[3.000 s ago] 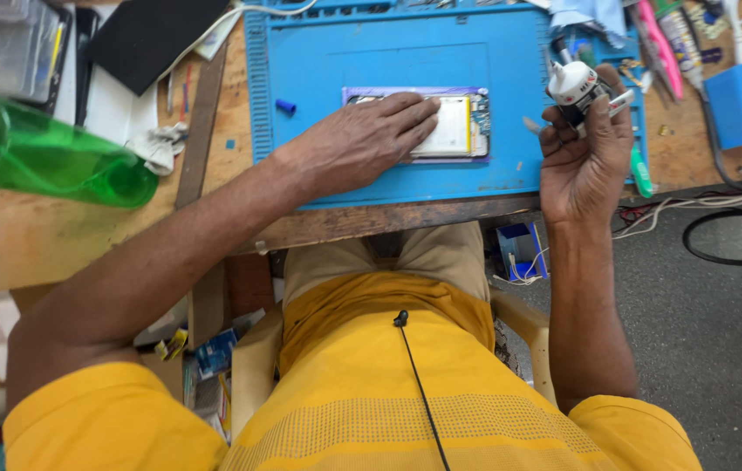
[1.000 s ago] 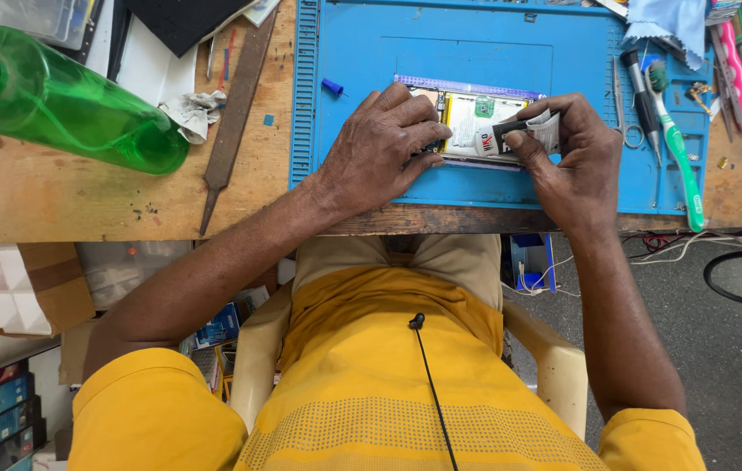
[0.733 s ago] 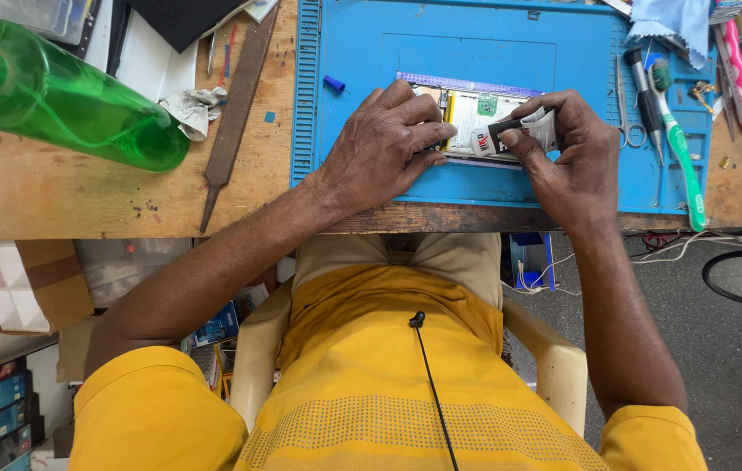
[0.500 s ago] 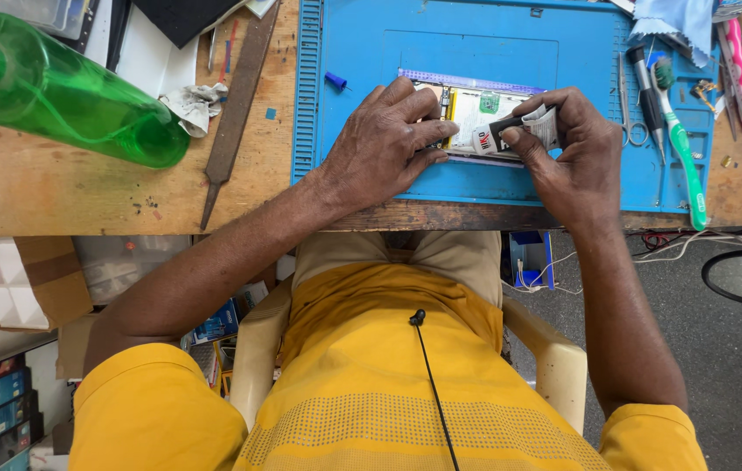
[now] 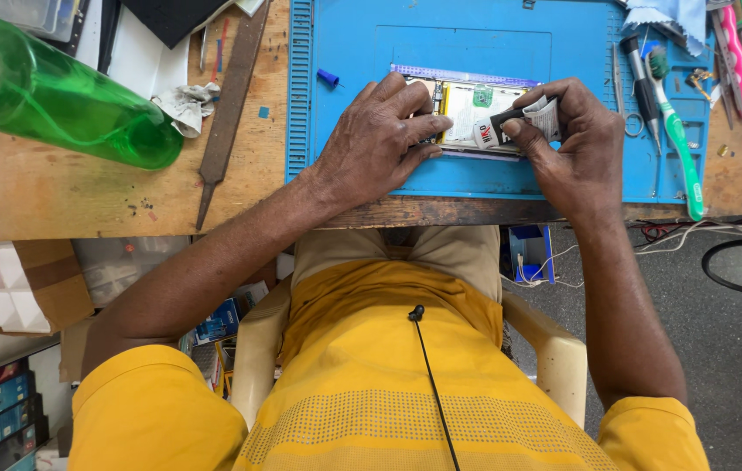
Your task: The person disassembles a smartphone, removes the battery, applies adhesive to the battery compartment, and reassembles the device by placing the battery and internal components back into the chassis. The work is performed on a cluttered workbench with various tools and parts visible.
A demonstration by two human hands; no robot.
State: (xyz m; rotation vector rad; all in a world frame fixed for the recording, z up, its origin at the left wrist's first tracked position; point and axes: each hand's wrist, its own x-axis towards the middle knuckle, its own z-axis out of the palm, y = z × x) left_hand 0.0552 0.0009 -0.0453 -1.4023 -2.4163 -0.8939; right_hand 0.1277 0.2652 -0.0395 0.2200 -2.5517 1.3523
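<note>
The opened phone (image 5: 467, 109) lies on the blue mat (image 5: 493, 52) near the front edge of the tabletop (image 5: 83, 187), its insides facing up, with a green chip area showing toward its far side. Three seconds ago the right hand (image 5: 576, 144) was lifted off to the right of the mat holding a small white part, while the left hand (image 5: 375, 144) lay flat over the phone alone; since a second ago the right hand has sat at the phone's right end, and across the last second little has moved apart from the tube's tip edging along. Now the right hand pinches a small white glue tube (image 5: 515, 124) between thumb and fingers, its dark nozzle pointing left over the phone's inner surface. The left hand rests with fingers spread, pressing the phone's left end down against the mat. My reading is that the hands have settled into fine work on the phone itself. A green bottle (image 5: 65, 96) lies on its side toward the left edge, a metal file (image 5: 227, 109) beside the mat, and a green toothbrush (image 5: 676, 139) near the mat's right edge.
</note>
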